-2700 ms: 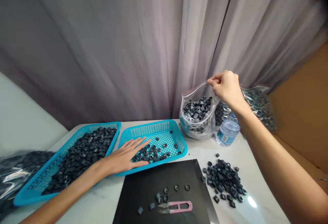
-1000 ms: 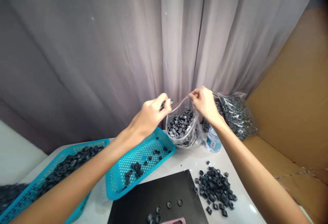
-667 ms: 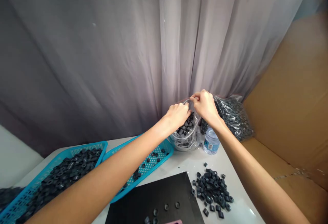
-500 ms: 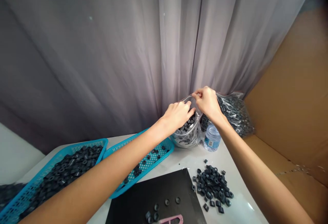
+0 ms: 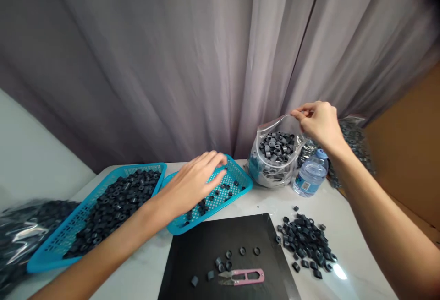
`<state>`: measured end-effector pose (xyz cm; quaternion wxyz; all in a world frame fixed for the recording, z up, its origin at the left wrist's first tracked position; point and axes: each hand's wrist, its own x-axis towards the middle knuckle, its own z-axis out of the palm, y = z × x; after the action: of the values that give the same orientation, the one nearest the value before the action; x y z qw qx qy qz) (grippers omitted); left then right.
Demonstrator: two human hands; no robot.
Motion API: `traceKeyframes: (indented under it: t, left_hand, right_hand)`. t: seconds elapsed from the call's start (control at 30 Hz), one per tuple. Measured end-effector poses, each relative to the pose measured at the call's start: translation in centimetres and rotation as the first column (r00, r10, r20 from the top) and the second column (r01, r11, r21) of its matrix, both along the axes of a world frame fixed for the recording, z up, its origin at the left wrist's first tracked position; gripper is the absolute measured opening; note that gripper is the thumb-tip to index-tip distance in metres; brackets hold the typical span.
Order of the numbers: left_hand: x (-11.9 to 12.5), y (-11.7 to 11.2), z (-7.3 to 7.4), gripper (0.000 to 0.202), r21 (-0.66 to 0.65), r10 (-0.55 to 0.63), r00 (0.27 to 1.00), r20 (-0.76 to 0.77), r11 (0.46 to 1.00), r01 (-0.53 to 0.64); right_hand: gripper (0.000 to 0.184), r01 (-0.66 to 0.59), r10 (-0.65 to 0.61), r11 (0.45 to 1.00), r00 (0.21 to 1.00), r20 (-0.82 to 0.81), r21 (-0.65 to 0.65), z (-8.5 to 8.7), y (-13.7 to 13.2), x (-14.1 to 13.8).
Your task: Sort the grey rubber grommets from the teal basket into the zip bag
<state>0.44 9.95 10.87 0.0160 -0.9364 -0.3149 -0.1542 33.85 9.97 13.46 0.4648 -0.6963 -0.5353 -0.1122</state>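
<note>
My right hand [image 5: 318, 121] pinches the upper rim of a clear plastic zip bag [image 5: 271, 174], holding its mouth wide. Inside the bag lies a heap of small dark ring-shaped parts [image 5: 277, 146]. Over the second blue basket [image 5: 237, 171] hovers my left hand [image 5: 199, 178], thumb and fingers apart, with nothing seen in it. That basket has only a thin scatter of dark parts [image 5: 202, 206] on its floor, partly hidden by my left hand and forearm.
A blue basket [image 5: 44, 247] full of dark parts and a filled bag [image 5: 27, 231] are at left. Pink thread snips [image 5: 247, 277] lie on a black mat [image 5: 192, 249] with several loose rings. A parts pile [image 5: 305, 240], water bottle [image 5: 311, 174] and another filled bag [image 5: 355, 146] stand right.
My left hand has left the bag's mouth and moved left over the second basket. My right hand keeps its hold on the bag rim. The view has shifted left.
</note>
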Motion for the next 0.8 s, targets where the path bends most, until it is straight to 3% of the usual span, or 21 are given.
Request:
traceKeyframes:
  t: [0.07,0.13,0.27,0.4,0.6,0.8]
  left_hand:
    - [-4.3,1.2,-3.6,0.048,-0.177,0.032,0.984,-0.173,0.982,-0.063]
    - [-7.1,2.3,-6.8,0.065,-0.267,0.07,0.945,-0.32,0.95,-0.161]
    - [-8.1,3.3,-10.8,0.068,-0.187,0.107,0.897,-0.429,0.961,-0.204]
    - [-6.8,2.7,-12.5,0.067,-0.093,0.14,0.89,-0.433,0.976,-0.199]
    - [-5.3,2.4,-13.7,0.038,-0.006,0.101,0.878,-0.468,0.993,-0.117]
    - [-4.7,3.2,-14.8,0.039,0.03,0.05,0.866,-0.497,0.999,-0.04]
  right_hand:
    - [0.017,-0.006,0.006,1.0,1.0,-0.007,-0.013,0.0,0.0,-0.6]
    - [0.017,-0.011,0.011,1.0,1.0,-0.009,-0.013,0.0,0.1,-1.3]
    - [0.015,-0.012,0.011,1.0,1.0,-0.007,-0.01,0.0,0.4,-2.3]
    - [0.015,-0.012,0.012,1.0,1.0,0.003,-0.012,0.0,0.4,-2.0]
    - [0.015,0.0,0.001,1.0,1.0,0.002,-0.013,-0.3,0.5,-1.1]
    - [0.016,0.008,-0.008,1.0,1.0,0.017,-0.012,-0.5,0.4,-0.8]
